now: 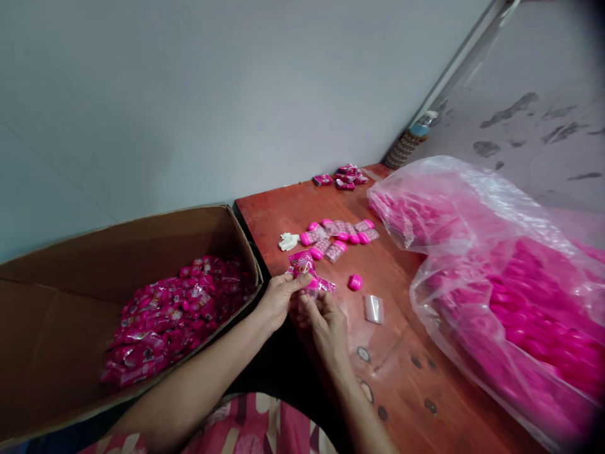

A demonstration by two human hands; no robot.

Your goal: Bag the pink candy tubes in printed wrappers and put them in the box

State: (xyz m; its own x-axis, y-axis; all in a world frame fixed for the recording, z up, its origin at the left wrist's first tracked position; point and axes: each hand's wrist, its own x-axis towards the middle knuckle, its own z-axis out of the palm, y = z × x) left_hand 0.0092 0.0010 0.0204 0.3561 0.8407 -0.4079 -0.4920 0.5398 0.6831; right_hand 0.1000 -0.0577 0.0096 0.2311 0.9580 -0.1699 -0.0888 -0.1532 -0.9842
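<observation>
My left hand [282, 297] and my right hand [327, 325] meet near the table's left edge. Both are closed on a small clear container with a pink cap [311, 285], partly hidden by the fingers. Just beyond them, shiny pink printed wrappers [299, 261] lie on the table; whether a finger touches them I cannot tell. To the right are a loose pink cap [356, 282] and a clear open container [374, 309]. Farther back, several capped clear containers [336, 251] with small pale pink balls inside lie in a cluster.
At left, a cardboard box [243, 236] holds many pink wrapped packs [174, 321]. On the right of the red table [401, 372], large plastic bags [454, 340] bulge with pink pieces. Several wrapped packs [348, 176] and a crumpled white scrap [288, 241] lie farther back, near a bottle [416, 132].
</observation>
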